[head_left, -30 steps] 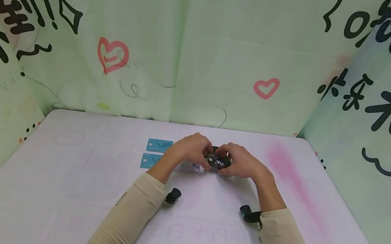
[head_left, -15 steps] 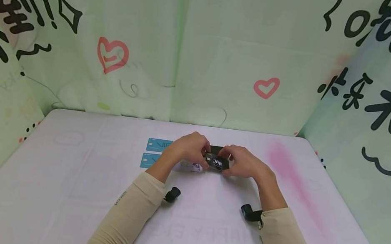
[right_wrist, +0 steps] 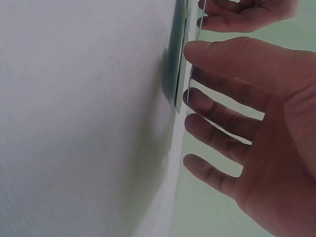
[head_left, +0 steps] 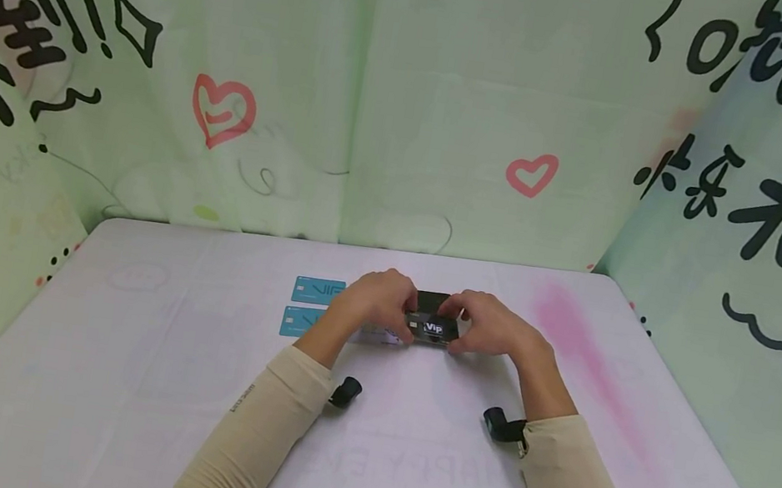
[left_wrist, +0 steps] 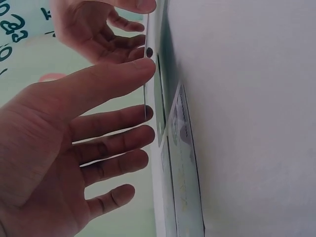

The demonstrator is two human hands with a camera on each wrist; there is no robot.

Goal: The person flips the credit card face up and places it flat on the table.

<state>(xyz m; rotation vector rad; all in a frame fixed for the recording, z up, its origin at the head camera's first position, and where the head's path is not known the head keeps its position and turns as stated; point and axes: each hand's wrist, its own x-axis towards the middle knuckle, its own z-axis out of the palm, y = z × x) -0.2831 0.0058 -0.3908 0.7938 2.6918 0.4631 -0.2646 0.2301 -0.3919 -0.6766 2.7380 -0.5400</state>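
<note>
A black card marked "Vip" [head_left: 433, 329] is pinched by its two short ends between my hands, low over the table. My left hand [head_left: 377, 299] holds its left end and my right hand [head_left: 488, 324] its right end, each with thumb and fingertips. Side-on in the right wrist view, the card is a thin line by the fingertips [right_wrist: 191, 96]. Just behind it a second dark card [head_left: 430, 301] shows in part. A pale printed card [head_left: 377, 335] lies left of it, mostly hidden by my left hand and wrist.
Two blue VIP cards [head_left: 318, 291] lie one in front of the other, left of my left hand, the nearer partly covered by my forearm. The white table [head_left: 136, 375] ends at a green curtain [head_left: 418, 113] at the back and sides.
The black Vip card was tilted and now sits straighter and lower, in line with the cards beside it. More of the dark card behind it shows. Both hands have shifted only slightly.
</note>
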